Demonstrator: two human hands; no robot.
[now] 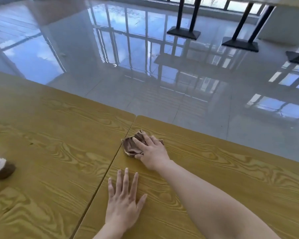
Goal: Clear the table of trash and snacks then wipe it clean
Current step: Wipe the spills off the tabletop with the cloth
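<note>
A person's right hand (151,153) presses flat on a crumpled brown cloth (134,145) near the far edge of a wood-grain table (214,169), just right of the seam between two tabletops. The left hand (123,202) rests spread and empty, nearer and slightly left. The cloth lies ahead of both hands. A small object (0,168) sits at far left; glossy floor (128,57) lies beyond.
</note>
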